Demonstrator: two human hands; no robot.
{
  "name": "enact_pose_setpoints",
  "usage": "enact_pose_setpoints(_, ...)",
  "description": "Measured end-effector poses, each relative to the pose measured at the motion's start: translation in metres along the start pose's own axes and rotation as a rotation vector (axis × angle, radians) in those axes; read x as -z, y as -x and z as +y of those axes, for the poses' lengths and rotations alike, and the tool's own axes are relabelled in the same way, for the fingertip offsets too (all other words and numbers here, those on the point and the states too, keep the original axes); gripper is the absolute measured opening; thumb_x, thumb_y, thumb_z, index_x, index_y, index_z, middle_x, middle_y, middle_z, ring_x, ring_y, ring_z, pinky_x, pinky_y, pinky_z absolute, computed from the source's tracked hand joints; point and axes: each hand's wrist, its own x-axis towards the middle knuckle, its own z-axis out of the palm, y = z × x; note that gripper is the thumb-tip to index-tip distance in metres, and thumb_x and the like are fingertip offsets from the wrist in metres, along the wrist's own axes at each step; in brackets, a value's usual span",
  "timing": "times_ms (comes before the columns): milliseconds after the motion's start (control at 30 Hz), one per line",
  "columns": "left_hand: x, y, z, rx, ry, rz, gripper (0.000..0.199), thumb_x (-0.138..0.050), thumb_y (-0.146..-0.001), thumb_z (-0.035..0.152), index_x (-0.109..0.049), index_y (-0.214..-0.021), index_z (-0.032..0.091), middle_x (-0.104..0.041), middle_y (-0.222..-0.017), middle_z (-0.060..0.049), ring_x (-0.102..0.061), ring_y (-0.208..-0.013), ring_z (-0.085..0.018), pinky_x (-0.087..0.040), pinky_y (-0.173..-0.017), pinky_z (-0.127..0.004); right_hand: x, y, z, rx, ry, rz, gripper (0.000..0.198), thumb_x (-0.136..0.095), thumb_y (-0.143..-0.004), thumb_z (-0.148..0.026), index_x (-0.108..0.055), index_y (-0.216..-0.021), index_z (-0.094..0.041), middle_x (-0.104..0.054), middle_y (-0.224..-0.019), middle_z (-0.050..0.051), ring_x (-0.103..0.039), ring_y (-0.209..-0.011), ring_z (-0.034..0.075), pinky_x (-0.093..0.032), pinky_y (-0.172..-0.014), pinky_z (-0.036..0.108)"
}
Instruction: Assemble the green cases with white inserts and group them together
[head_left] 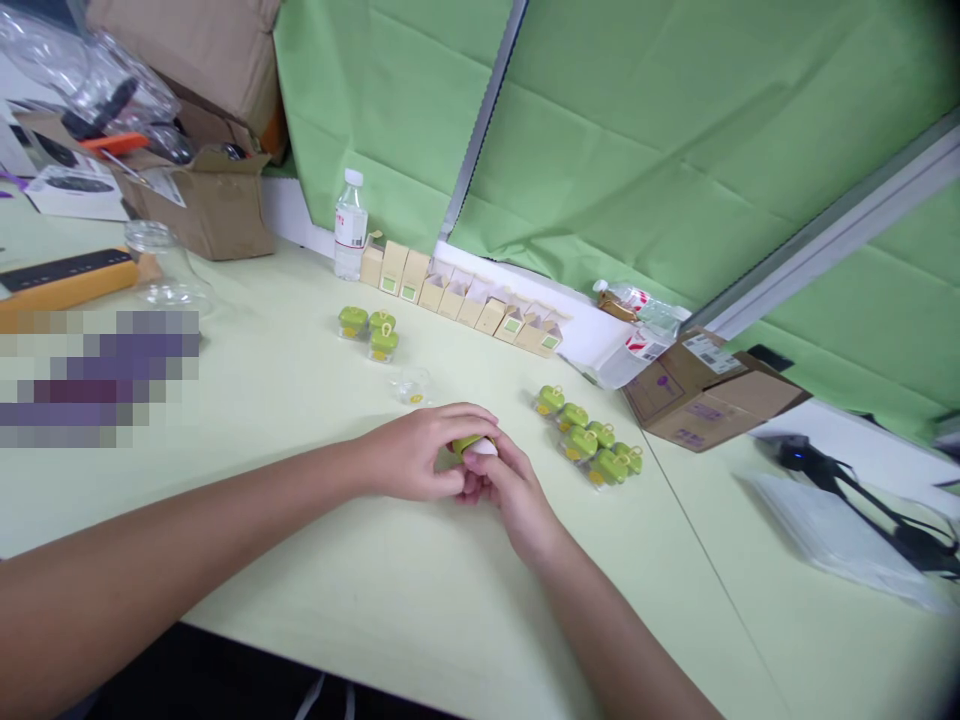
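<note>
My left hand (409,452) and my right hand (517,490) meet above the middle of the table, fingers closed round a small green lid (466,442). Something white (484,447) shows at the lid, under my right thumb; its kind is unclear. Just beyond my left hand lies a small clear plastic container (412,387) with a yellow mark. Three green-lidded clear containers (383,343) stand farther back on the left. Several more green-lidded containers (580,443), with loops on top, are grouped to the right of my hands.
Small open cardboard boxes (454,297) line the back edge beside an upright water bottle (349,228). At right are a carton (705,390), a lying bottle (645,308) and plastic sheets (832,535). At left stand a clear jar (161,265), an orange-sided power strip (67,280) and an open carton (225,205).
</note>
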Motion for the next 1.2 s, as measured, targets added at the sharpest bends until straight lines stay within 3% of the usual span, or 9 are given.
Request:
enact_pose_setpoints(167, 0.006, 0.002, -0.004, 0.07, 0.091, 0.005, 0.058, -0.056, -0.07, 0.002, -0.061, -0.124, 0.023, -0.061, -0.131, -0.008, -0.061, -0.118, -0.024, -0.054, -0.095, -0.037, 0.005, 0.003, -0.005, -0.016, -0.012, -0.101, 0.047, -0.053, -0.068, -0.023, -0.06, -0.114, -0.02, -0.049, -0.053, -0.008, -0.045, -0.048, 0.014, -0.052, -0.057, 0.034)
enact_pose_setpoints(400, 0.009, 0.004, -0.019, 0.256, 0.224, 0.112, 0.051, -0.053, -0.073, 0.003, -0.061, -0.12, 0.02, -0.067, -0.115, -0.008, -0.065, -0.098, -0.019, -0.056, -0.08, -0.031, 0.014, 0.007, -0.007, -0.046, 0.113, -0.132, 0.081, -0.049, -0.069, -0.02, -0.036, -0.149, -0.022, -0.057, -0.06, -0.007, -0.06, -0.059, 0.019, -0.049, -0.068, 0.036)
enact_pose_setpoints(500, 0.01, 0.004, -0.025, 0.301, 0.269, 0.163, 0.044, -0.056, -0.076, 0.006, -0.059, -0.118, 0.02, -0.065, -0.113, -0.008, -0.065, -0.093, -0.017, -0.056, -0.078, -0.03, 0.018, 0.005, -0.004, 0.029, 0.291, -0.059, 0.069, -0.05, -0.075, -0.02, -0.043, -0.143, -0.026, -0.057, -0.067, -0.005, -0.057, -0.064, 0.018, -0.048, -0.067, 0.033)
enact_pose_setpoints(600, 0.01, 0.004, -0.026, 0.299, 0.281, 0.202, 0.041, -0.06, -0.077, 0.009, -0.055, -0.115, 0.022, -0.062, -0.11, -0.006, -0.063, -0.093, -0.016, -0.055, -0.079, -0.03, 0.023, 0.001, 0.001, 0.175, 0.649, 0.103, 0.053, -0.053, -0.079, -0.021, -0.055, -0.131, -0.028, -0.058, -0.08, -0.002, -0.053, -0.065, 0.016, -0.046, -0.064, 0.032)
enact_pose_setpoints(700, 0.009, 0.004, -0.024, 0.319, 0.226, 0.224, 0.039, -0.063, -0.076, 0.011, -0.051, -0.112, 0.023, -0.06, -0.105, -0.003, -0.06, -0.09, -0.014, -0.053, -0.078, -0.029, 0.028, -0.004, 0.005, 0.27, 0.878, 0.231, 0.047, -0.053, -0.083, -0.022, -0.057, -0.13, -0.026, -0.061, -0.101, 0.004, -0.057, -0.075, 0.018, -0.049, -0.073, 0.035)
enact_pose_setpoints(800, 0.009, 0.004, -0.02, 0.339, 0.152, 0.229, 0.037, -0.065, -0.076, 0.013, -0.049, -0.108, 0.024, -0.058, -0.1, -0.002, -0.057, -0.087, -0.013, -0.051, -0.076, -0.027, 0.031, -0.005, 0.009, 0.296, 1.018, 0.253, 0.05, -0.051, -0.086, -0.023, -0.053, -0.136, -0.024, -0.058, -0.11, 0.009, -0.061, -0.089, 0.023, -0.051, -0.082, 0.04)
enact_pose_setpoints(900, 0.01, 0.003, -0.016, 0.344, 0.147, 0.224, 0.034, -0.065, -0.078, 0.015, -0.048, -0.106, 0.024, -0.058, -0.1, -0.002, -0.056, -0.086, -0.013, -0.05, -0.072, -0.025, 0.032, -0.004, 0.012, 0.321, 1.152, 0.181, 0.052, -0.051, -0.088, -0.02, -0.052, -0.139, -0.022, -0.058, -0.109, 0.012, -0.058, -0.105, 0.029, -0.049, -0.092, 0.045)
enact_pose_setpoints(1033, 0.01, 0.002, -0.008, 0.35, 0.157, 0.196, 0.029, -0.064, -0.084, 0.023, -0.049, -0.108, 0.024, -0.059, -0.104, -0.003, -0.057, -0.083, -0.014, -0.048, -0.062, -0.023, 0.032, -0.003, 0.011, 0.302, 1.147, 0.124, 0.055, -0.052, -0.087, -0.018, -0.05, -0.142, -0.023, -0.058, -0.115, 0.013, -0.054, -0.114, 0.031, -0.047, -0.098, 0.048)
enact_pose_setpoints(1200, 0.007, 0.003, 0.006, 0.27, 0.072, 0.139, 0.039, -0.068, -0.084, 0.03, -0.052, -0.119, 0.026, -0.064, -0.102, -0.002, -0.058, -0.073, -0.012, -0.047, -0.058, -0.023, 0.026, -0.001, 0.001, 0.554, 0.91, 0.147, 0.037, -0.06, -0.087, -0.02, -0.064, -0.122, -0.028, -0.064, -0.12, 0.009, -0.056, -0.115, 0.029, -0.045, -0.101, 0.047)
